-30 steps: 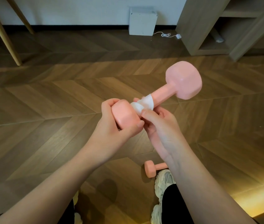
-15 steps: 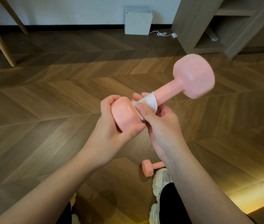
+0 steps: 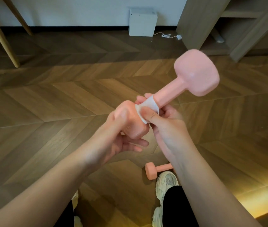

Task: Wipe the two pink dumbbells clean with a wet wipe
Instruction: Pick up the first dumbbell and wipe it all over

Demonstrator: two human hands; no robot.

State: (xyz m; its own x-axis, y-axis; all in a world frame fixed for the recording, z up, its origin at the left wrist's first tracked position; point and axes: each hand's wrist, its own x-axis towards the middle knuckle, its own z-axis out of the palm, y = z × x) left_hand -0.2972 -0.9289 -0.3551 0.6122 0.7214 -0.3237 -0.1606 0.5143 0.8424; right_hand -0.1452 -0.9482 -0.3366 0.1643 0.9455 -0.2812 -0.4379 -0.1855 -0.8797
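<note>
held dumbbell (image 3: 171,94): mid-frame, in the air between my hands; long axis runs lower left to upper right, with the far head raised.
left hand (image 3: 113,136): curled round the near head, thumb over it.
right hand (image 3: 167,128): thumb and fingers pinch the wet wipe (image 3: 148,105) around the handle, just beside that head.
handling: i judge it rigid, dense, smooth, and likely slick where damp; best gripped by a head, leaving the handle free.
second dumbbell (image 3: 151,172): on the floor (image 3: 64,104) by my shoe (image 3: 167,179), lower centre, handle pointing right.

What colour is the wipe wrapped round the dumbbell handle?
The wipe is white; the head view shows it best.
</note>
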